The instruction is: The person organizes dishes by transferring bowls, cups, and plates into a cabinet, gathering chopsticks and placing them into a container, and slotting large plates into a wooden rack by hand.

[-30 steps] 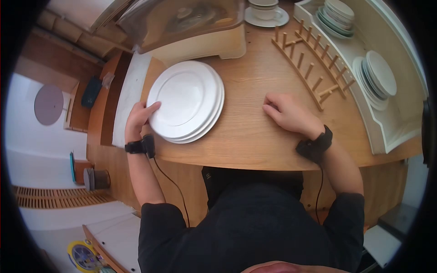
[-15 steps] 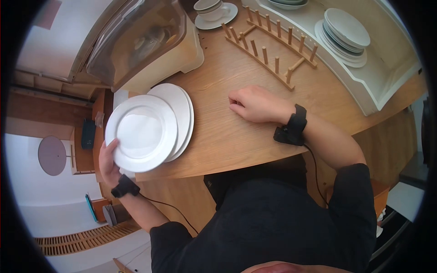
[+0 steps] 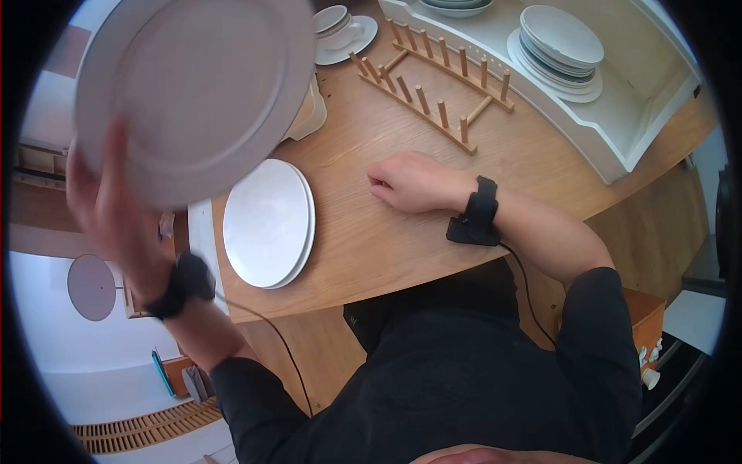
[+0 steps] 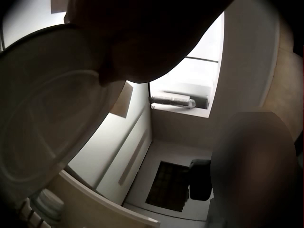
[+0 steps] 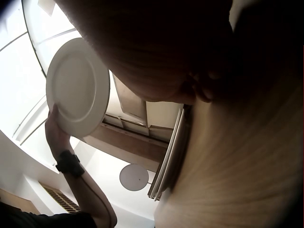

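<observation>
My left hand [image 3: 116, 209] holds a white dinner plate [image 3: 209, 85] by its edge, raised above the table at the upper left of the head view. The thumb lies over its upper face. In the right wrist view the lifted plate [image 5: 78, 85] stands tilted, nearly on edge. Below it, two white plates [image 3: 267, 220] lie stacked on the table near its left edge. My right hand [image 3: 421, 182] rests on the wooden table with loosely curled fingers and nothing in them, just in front of a wooden peg rack [image 3: 417, 114].
A white open-sided tray [image 3: 618, 166] along the back right carries a stack of plates [image 3: 560, 39] and some bowls [image 3: 456, 8]. Stacked cups on a saucer [image 3: 348, 50] stand behind the rack. A cream box [image 3: 311, 116] is partly hidden behind the raised plate.
My left hand has lifted the top plate off the stack and raised it, tilting it up. The other plates stay on the table. My right hand has stayed resting on the table.
</observation>
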Demonstrator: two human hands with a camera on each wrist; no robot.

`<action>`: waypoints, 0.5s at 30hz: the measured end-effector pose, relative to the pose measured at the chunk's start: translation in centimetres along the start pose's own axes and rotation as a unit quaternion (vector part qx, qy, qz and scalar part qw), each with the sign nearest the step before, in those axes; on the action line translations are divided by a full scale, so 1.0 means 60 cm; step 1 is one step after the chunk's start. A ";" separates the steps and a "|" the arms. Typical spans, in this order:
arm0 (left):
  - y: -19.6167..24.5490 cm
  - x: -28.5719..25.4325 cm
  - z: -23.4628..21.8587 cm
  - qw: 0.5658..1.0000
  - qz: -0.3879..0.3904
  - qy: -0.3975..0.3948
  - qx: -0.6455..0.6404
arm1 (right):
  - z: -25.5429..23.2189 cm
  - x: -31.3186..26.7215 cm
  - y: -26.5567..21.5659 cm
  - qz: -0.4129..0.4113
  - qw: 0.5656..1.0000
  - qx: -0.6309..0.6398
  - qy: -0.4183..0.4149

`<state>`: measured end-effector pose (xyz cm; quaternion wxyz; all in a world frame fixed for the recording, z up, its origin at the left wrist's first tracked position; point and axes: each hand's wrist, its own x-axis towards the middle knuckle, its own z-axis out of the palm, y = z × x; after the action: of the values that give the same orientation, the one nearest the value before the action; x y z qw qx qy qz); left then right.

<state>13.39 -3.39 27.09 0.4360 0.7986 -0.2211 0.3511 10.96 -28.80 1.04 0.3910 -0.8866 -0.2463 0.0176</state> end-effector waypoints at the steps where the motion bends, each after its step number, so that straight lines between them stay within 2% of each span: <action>1: 0.007 0.009 0.047 1.000 0.024 -0.002 0.018 | -0.001 0.000 0.001 0.001 1.000 -0.003 0.002; 2: 0.009 0.022 0.088 0.998 0.046 -0.004 0.037 | -0.001 -0.001 0.001 -0.002 1.000 -0.001 0.001; 4: -0.028 0.066 0.154 0.991 0.079 -0.093 -0.061 | -0.002 -0.001 0.003 -0.005 1.000 -0.001 0.000; 6: -0.044 0.091 0.216 0.990 0.047 -0.127 -0.041 | -0.003 -0.002 0.005 -0.006 1.000 0.007 -0.001; 8: -0.079 0.121 0.269 0.985 0.076 -0.153 -0.023 | -0.002 -0.002 0.008 -0.005 1.000 0.014 -0.004; 9: -0.067 0.118 0.292 0.985 0.077 -0.155 -0.022 | -0.001 -0.003 0.008 -0.004 1.000 0.023 -0.006; 10: -0.055 0.108 0.323 0.981 0.097 -0.150 -0.074 | -0.001 -0.003 0.008 -0.004 1.000 0.024 -0.004; 11: -0.047 0.105 0.343 0.975 0.116 -0.144 -0.125 | -0.001 -0.004 0.006 -0.003 1.000 0.022 -0.004; 15: -0.065 0.122 0.380 0.968 0.094 -0.198 -0.120 | -0.006 -0.008 0.001 -0.009 1.000 0.024 0.001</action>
<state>29.16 -21.13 22.00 0.4417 0.7696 -0.4173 0.1961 10.65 -29.31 1.18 0.4129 -0.8746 -0.2535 0.0187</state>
